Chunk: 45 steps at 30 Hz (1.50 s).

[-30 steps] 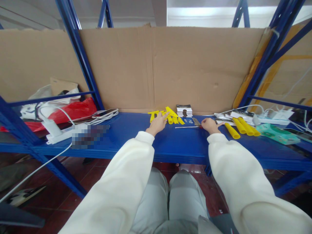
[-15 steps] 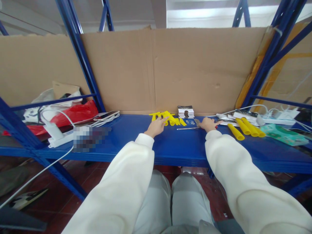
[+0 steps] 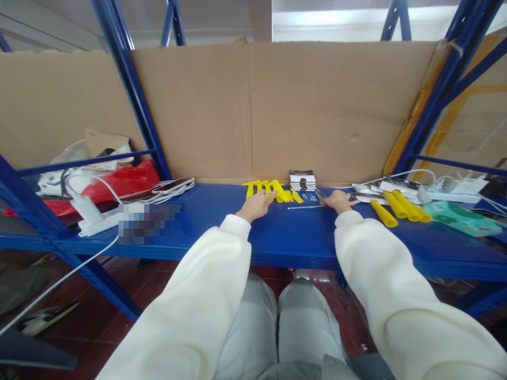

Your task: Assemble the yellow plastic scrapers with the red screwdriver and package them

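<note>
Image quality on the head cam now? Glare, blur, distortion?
Head view: bright band at upper right looks washed out; blue posts lean outward, probably lens distortion; yellow pieces and right hand look soft; pixelated patch at left masks detail.

Left bare hand (image 3: 254, 207): partly covers the slender yellow pieces (image 3: 250, 189); contact with them cannot be told.
Right bare hand (image 3: 339, 201): conceals the rear end of a narrow grey metal blade (image 3: 320, 197); the grip is unclear.
Small white marks (image 3: 312, 199): on blue, left of the blade; too small to identify.
Stack of black-and-white packets (image 3: 302, 180): lettering illegible.
Mosaic patch (image 3: 148, 224): coarse pixels obscure what lies on the blue tabletop (image 3: 293, 232).
Cream-white fabric sleeves (image 3: 214, 269): cut off by the lower edge.
Grey trousers (image 3: 309, 316): likewise truncated.
Black-and-white shoe-like object (image 3: 49, 318): lower left, blurred.
</note>
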Each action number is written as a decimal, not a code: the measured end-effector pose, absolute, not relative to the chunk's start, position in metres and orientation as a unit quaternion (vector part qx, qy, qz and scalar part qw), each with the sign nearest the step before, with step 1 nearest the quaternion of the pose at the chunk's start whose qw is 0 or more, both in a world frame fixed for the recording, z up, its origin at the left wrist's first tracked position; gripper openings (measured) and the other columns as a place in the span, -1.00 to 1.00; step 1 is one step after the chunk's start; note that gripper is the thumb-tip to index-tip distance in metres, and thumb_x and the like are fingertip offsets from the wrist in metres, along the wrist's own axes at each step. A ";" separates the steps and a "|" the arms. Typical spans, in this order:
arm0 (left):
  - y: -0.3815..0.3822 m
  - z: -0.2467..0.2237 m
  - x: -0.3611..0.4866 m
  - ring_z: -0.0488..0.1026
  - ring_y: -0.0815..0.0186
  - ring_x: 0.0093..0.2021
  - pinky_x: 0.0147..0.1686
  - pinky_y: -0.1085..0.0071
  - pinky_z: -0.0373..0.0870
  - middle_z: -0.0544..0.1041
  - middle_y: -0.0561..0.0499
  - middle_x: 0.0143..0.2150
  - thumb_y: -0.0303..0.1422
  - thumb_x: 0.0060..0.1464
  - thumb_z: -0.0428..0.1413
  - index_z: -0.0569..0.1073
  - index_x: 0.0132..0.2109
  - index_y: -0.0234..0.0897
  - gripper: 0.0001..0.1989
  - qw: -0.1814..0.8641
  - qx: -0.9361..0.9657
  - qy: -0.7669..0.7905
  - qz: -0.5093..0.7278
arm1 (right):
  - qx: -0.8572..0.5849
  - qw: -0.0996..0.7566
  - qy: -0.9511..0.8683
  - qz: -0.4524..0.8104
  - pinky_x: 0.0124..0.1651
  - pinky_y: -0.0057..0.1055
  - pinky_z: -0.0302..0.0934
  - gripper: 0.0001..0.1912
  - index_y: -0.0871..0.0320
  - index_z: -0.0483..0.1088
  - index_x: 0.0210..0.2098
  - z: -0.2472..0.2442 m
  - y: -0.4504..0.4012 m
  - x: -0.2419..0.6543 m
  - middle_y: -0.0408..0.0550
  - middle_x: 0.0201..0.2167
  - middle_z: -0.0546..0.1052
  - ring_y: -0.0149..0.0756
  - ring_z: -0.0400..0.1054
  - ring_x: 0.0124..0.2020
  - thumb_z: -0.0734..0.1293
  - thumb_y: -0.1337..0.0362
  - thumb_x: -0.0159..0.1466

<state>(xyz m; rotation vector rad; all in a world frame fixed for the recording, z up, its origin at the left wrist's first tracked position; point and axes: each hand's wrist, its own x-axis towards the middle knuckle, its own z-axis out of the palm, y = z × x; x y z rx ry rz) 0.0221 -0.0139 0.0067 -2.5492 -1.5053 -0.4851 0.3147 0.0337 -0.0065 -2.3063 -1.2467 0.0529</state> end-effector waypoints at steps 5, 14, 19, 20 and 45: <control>-0.012 0.005 0.023 0.46 0.11 0.05 0.07 0.22 0.36 0.49 -0.16 0.09 -0.38 0.31 -0.08 0.28 0.36 -0.11 -0.50 0.069 -0.853 -0.493 -0.159 | -0.813 0.357 -0.461 -0.002 0.15 0.29 0.06 -0.75 0.26 0.56 -0.28 -0.008 0.037 0.322 0.32 0.00 0.51 0.21 0.19 0.19 0.37 0.20 0.17; -0.008 0.000 0.024 0.49 0.14 0.01 0.03 0.24 0.38 0.49 -0.15 0.08 -0.35 0.31 -0.08 0.27 0.36 -0.10 -0.49 0.089 -0.874 -0.450 -0.161 | -0.594 0.538 -0.567 0.189 -0.16 -0.32 0.27 -0.84 0.21 0.47 -0.52 0.001 0.019 0.285 -0.05 -0.51 0.53 -0.21 0.40 -0.31 0.40 0.23 0.08; -0.008 0.001 0.024 0.50 0.15 0.02 0.01 0.28 0.38 0.52 -0.13 0.04 -0.27 0.31 -0.04 0.30 0.35 -0.08 -0.51 0.101 -0.877 -0.439 -0.167 | -0.540 0.529 -0.560 0.338 -0.19 -0.41 0.27 -0.82 0.19 0.45 -0.57 0.007 0.000 0.257 -0.10 -0.50 0.53 -0.33 0.39 -0.34 0.51 0.27 -0.02; -0.008 0.001 0.024 0.50 0.15 0.02 0.01 0.28 0.39 0.52 -0.13 0.04 -0.26 0.31 -0.04 0.31 0.34 -0.09 -0.51 0.102 -0.877 -0.439 -0.169 | -0.534 0.525 -0.553 0.365 -0.20 -0.42 0.28 -0.82 0.19 0.46 -0.55 0.007 -0.003 0.254 -0.11 -0.50 0.53 -0.35 0.39 -0.35 0.52 0.28 -0.02; -0.012 0.003 0.029 0.52 0.15 0.01 -0.05 0.30 0.44 0.55 -0.12 0.03 -0.28 0.28 0.01 0.39 0.29 -0.09 -0.55 0.103 -0.875 -0.429 -0.200 | -0.505 0.466 -0.575 0.444 -0.41 -0.47 0.48 -0.64 0.18 0.26 -0.62 0.005 -0.022 0.242 -0.32 -0.77 0.16 -0.59 0.04 -0.70 0.38 0.35 0.27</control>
